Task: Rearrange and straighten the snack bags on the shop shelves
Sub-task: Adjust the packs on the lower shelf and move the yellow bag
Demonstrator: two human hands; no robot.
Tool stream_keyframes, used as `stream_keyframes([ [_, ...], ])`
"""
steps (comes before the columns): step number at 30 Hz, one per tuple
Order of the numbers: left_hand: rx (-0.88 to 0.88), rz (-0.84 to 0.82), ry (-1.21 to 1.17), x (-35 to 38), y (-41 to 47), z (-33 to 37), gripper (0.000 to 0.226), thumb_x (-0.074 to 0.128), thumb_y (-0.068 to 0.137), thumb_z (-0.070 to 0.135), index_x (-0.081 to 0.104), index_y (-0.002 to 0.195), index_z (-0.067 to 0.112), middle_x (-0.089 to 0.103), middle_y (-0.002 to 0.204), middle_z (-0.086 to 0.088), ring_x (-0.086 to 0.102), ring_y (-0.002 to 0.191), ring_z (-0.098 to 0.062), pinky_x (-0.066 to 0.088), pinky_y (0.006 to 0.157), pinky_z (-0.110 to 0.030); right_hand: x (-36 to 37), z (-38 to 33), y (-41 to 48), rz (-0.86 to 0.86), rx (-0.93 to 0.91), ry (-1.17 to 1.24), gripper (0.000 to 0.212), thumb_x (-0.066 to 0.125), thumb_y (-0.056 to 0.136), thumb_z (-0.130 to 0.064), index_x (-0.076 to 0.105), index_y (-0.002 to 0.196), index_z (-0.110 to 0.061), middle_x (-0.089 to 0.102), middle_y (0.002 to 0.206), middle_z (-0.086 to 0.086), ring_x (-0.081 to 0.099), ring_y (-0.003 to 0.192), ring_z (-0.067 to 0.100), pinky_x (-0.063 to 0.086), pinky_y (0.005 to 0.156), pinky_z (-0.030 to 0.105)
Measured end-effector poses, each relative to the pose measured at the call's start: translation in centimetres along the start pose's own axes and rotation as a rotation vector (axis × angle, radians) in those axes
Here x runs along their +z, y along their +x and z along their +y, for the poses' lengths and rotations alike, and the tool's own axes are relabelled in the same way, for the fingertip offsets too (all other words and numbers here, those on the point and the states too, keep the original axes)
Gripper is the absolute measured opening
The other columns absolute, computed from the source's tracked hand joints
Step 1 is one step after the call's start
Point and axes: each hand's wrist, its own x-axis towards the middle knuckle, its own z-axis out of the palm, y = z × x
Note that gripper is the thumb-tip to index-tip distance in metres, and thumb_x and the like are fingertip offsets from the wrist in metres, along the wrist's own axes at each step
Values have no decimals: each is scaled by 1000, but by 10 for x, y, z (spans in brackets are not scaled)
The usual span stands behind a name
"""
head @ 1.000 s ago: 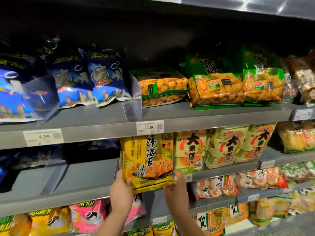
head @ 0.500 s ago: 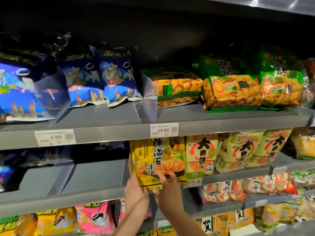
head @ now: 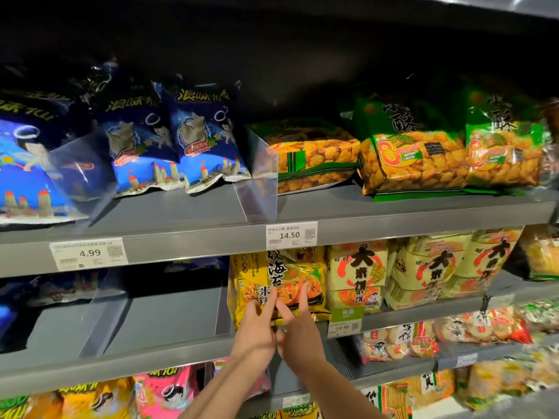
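Fingertips [head: 271, 296] of the left hand [head: 257, 331] and the right hand [head: 298, 335] lie straight against the front of the yellow bag [head: 248, 278] — neither hand curls round it, and the 2 hands sit close together. That bag stands upright on the middle shelf [head: 151, 361], just right of a clear divider [head: 222, 309], beside the pale cracker bags [head: 357, 276] and under the 14.50 price tag [head: 291, 235] — blue bags [head: 181, 137] and green bags [head: 414, 152] sit on the shelf above.

A clear divider [head: 260, 182] stands above the 14.50 tag [head: 291, 235], right of the 4.99 tag [head: 88, 254].
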Motion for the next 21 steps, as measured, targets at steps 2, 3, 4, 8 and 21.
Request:
stream_keyframes([
  [2,20,-58,114,-6,4,0,84,48,87,8,-2,145,43,27,139,-9,54,86,-20,48,72,-29,-2,2,3,-4,2,1,62,53,88,-16,31,141,-41,-30,149,-1,43,132,18,44,94,23],
  [3,20,-82,146,-9,3,2,87,49,87,7,-5,145,42,31,134,-10,51,79,-19,46,68,-29,-3,4,2,-5,9,13,61,52,88,-13,33,140,-40,-23,154,-1,44,131,17,45,91,23],
  [4,22,-95,157,-12,2,4,88,49,86,7,-6,145,42,34,129,-10,49,76,-19,44,67,-29,-5,7,0,2,13,30,62,50,87,-10,34,140,-38,-17,156,-2,44,131,16,46,90,24],
  [8,33,-17,151,-13,-7,8,86,47,85,9,-7,143,44,44,119,-6,47,77,-17,41,65,-27,-14,17,-9,75,56,67,63,46,86,-10,31,142,-32,-4,157,-10,41,131,16,49,87,27],
  [21,29,97,161,-30,5,19,83,41,88,12,-13,141,46,52,92,-1,50,73,-15,41,59,-27,-15,15,19,-90,256,235,99,55,84,-9,-22,145,-21,-28,154,1,58,99,12,49,65,20],
])
